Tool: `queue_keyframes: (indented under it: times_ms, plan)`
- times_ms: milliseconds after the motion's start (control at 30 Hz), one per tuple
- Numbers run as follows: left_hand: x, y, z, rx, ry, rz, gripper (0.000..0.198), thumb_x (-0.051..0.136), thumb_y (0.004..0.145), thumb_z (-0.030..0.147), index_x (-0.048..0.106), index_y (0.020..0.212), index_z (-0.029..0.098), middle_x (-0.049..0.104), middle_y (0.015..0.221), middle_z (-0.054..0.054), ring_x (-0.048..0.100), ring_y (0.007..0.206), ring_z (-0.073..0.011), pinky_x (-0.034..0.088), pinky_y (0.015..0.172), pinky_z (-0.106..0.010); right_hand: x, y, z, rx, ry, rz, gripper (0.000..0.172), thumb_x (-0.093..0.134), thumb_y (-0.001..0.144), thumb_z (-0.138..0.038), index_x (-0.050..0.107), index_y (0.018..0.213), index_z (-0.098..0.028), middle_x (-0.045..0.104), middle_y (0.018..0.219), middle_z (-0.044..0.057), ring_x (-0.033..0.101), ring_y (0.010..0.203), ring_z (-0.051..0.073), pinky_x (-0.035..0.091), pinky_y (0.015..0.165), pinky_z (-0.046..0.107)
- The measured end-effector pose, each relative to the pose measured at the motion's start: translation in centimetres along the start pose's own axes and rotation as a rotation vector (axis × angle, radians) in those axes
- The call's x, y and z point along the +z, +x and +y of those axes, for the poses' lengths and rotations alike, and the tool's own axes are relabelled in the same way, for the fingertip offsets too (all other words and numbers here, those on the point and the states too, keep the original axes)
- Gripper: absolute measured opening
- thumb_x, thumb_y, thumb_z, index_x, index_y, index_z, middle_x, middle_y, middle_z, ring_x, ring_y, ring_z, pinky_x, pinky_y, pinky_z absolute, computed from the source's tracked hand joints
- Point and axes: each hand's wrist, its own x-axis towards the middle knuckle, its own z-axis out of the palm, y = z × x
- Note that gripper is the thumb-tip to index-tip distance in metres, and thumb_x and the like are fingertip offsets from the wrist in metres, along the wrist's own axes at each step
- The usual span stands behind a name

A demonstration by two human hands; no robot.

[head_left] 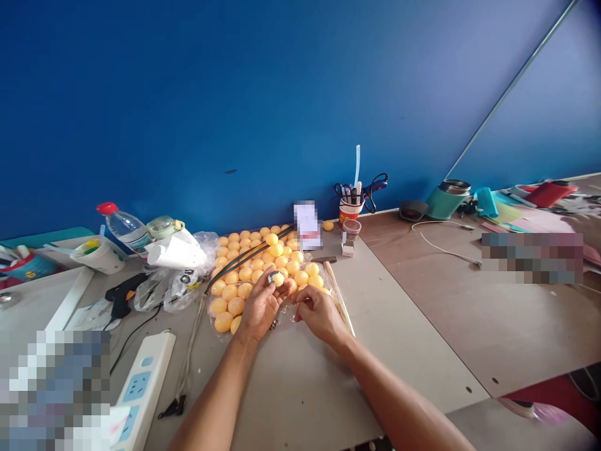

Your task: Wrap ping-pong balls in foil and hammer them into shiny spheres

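My left hand (261,305) is closed, its fingers around a yellow ball (278,280) with a dark, shiny patch on one side. Close by on the right, my right hand (318,313) has thumb and fingertips pinched together; whatever is between them is too small to make out. Just beyond both hands lie rows of orange table tennis balls (245,274) on clear plastic, a few of them stacked on others. Black strips (248,255) rest across the balls. Beside the right hand, a thin light wooden stick (339,294) lies along the edge of the plastic.
Left are a power strip (144,376), a black glue gun (124,294), plastic bags (181,288) and a bottle (124,227). At the back stand a cup of pens (350,210) and a small clear tub (352,228). A teal flask (448,200) and cable (436,244) lie right.
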Motion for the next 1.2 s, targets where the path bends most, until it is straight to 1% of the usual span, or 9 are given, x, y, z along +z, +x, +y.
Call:
queue_keyframes:
  times_ms: [67, 167, 333, 467, 667, 800, 933, 1067, 1200]
  plan:
    - [0.1, -0.1, 0.0, -0.010, 0.019, 0.007, 0.047, 0.069, 0.076, 0.017, 0.057, 0.121, 0.022, 0.069, 0.094, -0.004, 0.067, 0.085, -0.0188, 0.050, 0.086, -0.037, -0.2, -0.1, -0.1, 0.040, 0.101, 0.000, 0.015, 0.046, 0.067, -0.014, 0.055, 0.077, -0.021, 0.064, 0.056, -0.004, 0.056, 0.051, 0.014, 0.040, 0.051, 0.023]
    - [0.3, -0.2, 0.0, -0.008, 0.041, 0.015, 0.045, 0.071, 0.075, 0.019, 0.059, 0.118, 0.022, 0.068, 0.093, -0.004, 0.066, 0.078, -0.0162, 0.050, 0.079, -0.033, -0.2, 0.0, -0.1, 0.046, 0.220, 0.005, 0.013, 0.048, 0.068, -0.017, 0.053, 0.078, -0.022, 0.062, 0.052, -0.005, 0.057, 0.050, 0.014, 0.041, 0.052, 0.024]
    - [0.1, -0.2, 0.0, -0.025, 0.064, 0.024, 0.044, 0.072, 0.074, 0.019, 0.060, 0.116, 0.022, 0.069, 0.093, -0.004, 0.066, 0.078, -0.0156, 0.050, 0.079, -0.031, -0.3, 0.4, 0.4, 0.014, 0.250, 0.040, 0.003, 0.054, 0.074, -0.023, 0.054, 0.075, -0.020, 0.058, 0.051, -0.005, 0.052, 0.048, 0.012, 0.040, 0.052, 0.024]
    - [0.1, -0.4, 0.0, -0.040, 0.082, -0.015, 0.044, 0.071, 0.076, 0.020, 0.058, 0.118, 0.022, 0.069, 0.094, -0.005, 0.066, 0.080, -0.0167, 0.049, 0.080, -0.032, -0.4, 0.7, 0.9, -0.023, 0.313, 0.051, 0.010, 0.057, 0.079, -0.029, 0.053, 0.074, -0.020, 0.056, 0.053, -0.005, 0.050, 0.050, 0.011, 0.038, 0.053, 0.024]
    - [0.3, -0.6, 0.0, -0.070, 0.081, -0.114, 0.039, 0.066, 0.079, 0.024, 0.058, 0.117, 0.020, 0.069, 0.096, -0.007, 0.065, 0.076, -0.0175, 0.049, 0.080, -0.035, -0.5, 1.0, 1.1, -0.032, 0.460, 0.034, 0.024, 0.058, 0.084, -0.042, 0.053, 0.076, -0.020, 0.050, 0.050, -0.007, 0.039, 0.045, 0.009, 0.030, 0.049, 0.023]
    - [0.6, -0.8, 0.1, -0.081, 0.065, -0.162, 0.033, 0.062, 0.079, 0.024, 0.059, 0.112, 0.019, 0.068, 0.095, -0.008, 0.064, 0.076, -0.0187, 0.049, 0.080, -0.038, -0.6, 1.1, 1.0, -0.047, 0.601, 0.002, 0.026, 0.064, 0.080, -0.043, 0.054, 0.073, -0.020, 0.052, 0.051, -0.006, 0.040, 0.046, 0.008, 0.031, 0.050, 0.023]
    - [0.8, -0.9, 0.1, -0.088, 0.073, -0.165, 0.030, 0.060, 0.080, 0.023, 0.059, 0.110, 0.020, 0.067, 0.091, -0.007, 0.064, 0.078, -0.0204, 0.050, 0.076, -0.038, -0.6, 1.0, 0.6, 0.018, 0.711, -0.026, 0.022, 0.070, 0.071, -0.038, 0.059, 0.074, -0.019, 0.057, 0.058, -0.004, 0.047, 0.048, 0.010, 0.035, 0.052, 0.025]
    - [0.9, -0.9, -0.1, -0.103, 0.094, -0.188, 0.032, 0.058, 0.080, 0.023, 0.059, 0.111, 0.019, 0.066, 0.089, -0.007, 0.064, 0.076, -0.0215, 0.050, 0.073, -0.039, -0.7, 0.9, 0.1, 0.044, 0.746, -0.063, 0.026, 0.074, 0.066, -0.038, 0.061, 0.078, -0.019, 0.060, 0.063, -0.002, 0.048, 0.049, 0.010, 0.038, 0.052, 0.026]
    - [0.8, -0.9, -0.3, -0.119, 0.097, -0.234, 0.031, 0.057, 0.079, 0.023, 0.060, 0.110, 0.019, 0.066, 0.088, -0.007, 0.063, 0.074, -0.0214, 0.051, 0.072, -0.041, -0.7, 0.9, 0.1, 0.045, 0.742, -0.086, 0.027, 0.075, 0.065, -0.038, 0.060, 0.077, -0.019, 0.059, 0.063, -0.003, 0.045, 0.047, 0.008, 0.036, 0.051, 0.024]
